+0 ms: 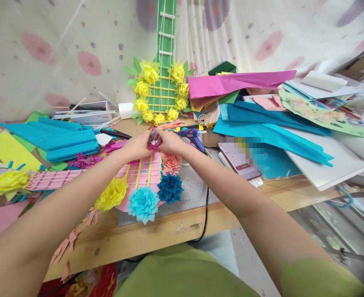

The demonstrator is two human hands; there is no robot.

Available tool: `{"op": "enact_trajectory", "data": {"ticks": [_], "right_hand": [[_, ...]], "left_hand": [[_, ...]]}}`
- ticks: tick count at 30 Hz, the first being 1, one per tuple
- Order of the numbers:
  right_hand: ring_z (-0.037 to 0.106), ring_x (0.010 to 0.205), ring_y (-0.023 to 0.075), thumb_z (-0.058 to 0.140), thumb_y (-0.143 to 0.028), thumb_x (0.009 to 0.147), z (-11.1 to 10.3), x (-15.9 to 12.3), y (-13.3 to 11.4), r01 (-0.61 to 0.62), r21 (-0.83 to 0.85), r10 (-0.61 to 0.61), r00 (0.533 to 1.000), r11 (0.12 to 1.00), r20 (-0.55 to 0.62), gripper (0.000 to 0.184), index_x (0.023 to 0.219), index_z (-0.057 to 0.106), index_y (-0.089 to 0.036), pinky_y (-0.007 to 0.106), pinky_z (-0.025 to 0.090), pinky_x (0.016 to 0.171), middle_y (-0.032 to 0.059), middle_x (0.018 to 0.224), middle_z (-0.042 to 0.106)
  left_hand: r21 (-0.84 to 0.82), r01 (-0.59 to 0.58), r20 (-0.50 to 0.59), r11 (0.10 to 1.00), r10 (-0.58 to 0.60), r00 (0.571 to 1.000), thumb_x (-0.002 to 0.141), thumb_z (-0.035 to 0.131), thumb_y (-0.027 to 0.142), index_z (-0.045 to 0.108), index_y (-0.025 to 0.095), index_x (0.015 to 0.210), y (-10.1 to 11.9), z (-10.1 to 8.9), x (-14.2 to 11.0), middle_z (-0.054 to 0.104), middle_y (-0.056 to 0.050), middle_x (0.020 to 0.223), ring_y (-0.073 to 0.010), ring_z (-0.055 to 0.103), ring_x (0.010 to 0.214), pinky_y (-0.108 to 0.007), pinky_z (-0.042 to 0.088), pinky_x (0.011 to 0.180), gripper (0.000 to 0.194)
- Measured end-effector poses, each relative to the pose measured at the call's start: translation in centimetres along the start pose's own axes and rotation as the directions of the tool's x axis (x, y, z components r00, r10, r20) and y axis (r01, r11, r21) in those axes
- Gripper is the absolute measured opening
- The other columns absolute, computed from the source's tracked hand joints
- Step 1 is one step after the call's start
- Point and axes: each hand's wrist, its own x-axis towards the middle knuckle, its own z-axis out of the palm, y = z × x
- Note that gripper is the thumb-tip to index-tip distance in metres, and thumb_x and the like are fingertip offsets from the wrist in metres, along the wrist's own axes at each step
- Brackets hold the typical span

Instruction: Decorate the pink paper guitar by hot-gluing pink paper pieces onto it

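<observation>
Both my hands meet over the top of a pink paper guitar lying on the wooden table. My left hand and my right hand pinch a small magenta paper flower between their fingertips. On the guitar's body sit a salmon flower, a dark blue flower, a light blue flower and a yellow flower.
A green paper guitar ringed with yellow flowers leans on the back wall. A blue glue gun lies just right of my hands, its black cord running off the edge. Stacks of teal paper, pink and blue sheets and a phone crowd the table.
</observation>
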Motion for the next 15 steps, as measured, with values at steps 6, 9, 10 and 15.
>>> {"op": "enact_trajectory", "data": {"ticks": [6, 9, 10, 15], "right_hand": [[0.064, 0.088, 0.0213, 0.058, -0.015, 0.076, -0.3, -0.2, -0.6, -0.005, -0.046, 0.005, 1.000, 0.999, 0.003, 0.034, 0.110, 0.056, -0.016, 0.027, 0.040, 0.072, 0.0066, 0.099, 0.070], [0.064, 0.087, 0.0210, 0.057, -0.013, 0.075, -0.3, -0.4, -0.8, -0.003, -0.026, 0.003, 1.000, 1.000, 0.001, 0.035, 0.111, 0.055, -0.016, 0.027, 0.040, 0.071, 0.0062, 0.098, 0.070], [0.064, 0.087, 0.0208, 0.058, -0.012, 0.075, -0.2, -0.4, -0.8, -0.005, -0.016, 0.005, 1.000, 1.000, 0.000, 0.035, 0.110, 0.055, -0.016, 0.027, 0.040, 0.070, 0.0058, 0.097, 0.070], [0.064, 0.082, 0.0194, 0.061, -0.013, 0.072, 0.1, -0.3, -0.3, -0.016, 0.073, 0.019, 0.999, 0.997, -0.039, 0.033, 0.104, 0.054, -0.018, 0.027, 0.042, 0.070, 0.0030, 0.089, 0.070]], "left_hand": [[0.046, 0.109, -0.005, 0.993, -0.109, 0.994, 0.070, 0.063, 0.034, 0.046, 0.018, 0.119, 1.1, 0.2, 0.1, 0.068, -0.016, 0.109, -0.0358, 0.067, 0.096, -0.040, 0.050, 0.075, 0.054], [0.050, 0.165, -0.014, 0.985, -0.165, 0.986, 0.071, 0.064, 0.033, 0.045, 0.017, 0.119, 1.6, 0.2, 0.1, 0.069, -0.016, 0.107, -0.0350, 0.067, 0.097, -0.039, 0.050, 0.075, 0.053], [0.046, 0.176, -0.020, 0.983, -0.175, 0.984, 0.072, 0.064, 0.032, 0.045, 0.017, 0.119, 1.7, 0.2, 0.1, 0.069, -0.016, 0.106, -0.0338, 0.067, 0.097, -0.038, 0.049, 0.075, 0.053], [0.011, 0.183, -0.052, 0.983, -0.182, 0.982, 0.072, 0.063, 0.026, 0.043, 0.018, 0.119, 1.9, 0.4, 0.0, 0.069, -0.012, 0.101, -0.0310, 0.067, 0.095, -0.037, 0.049, 0.076, 0.051]]}}
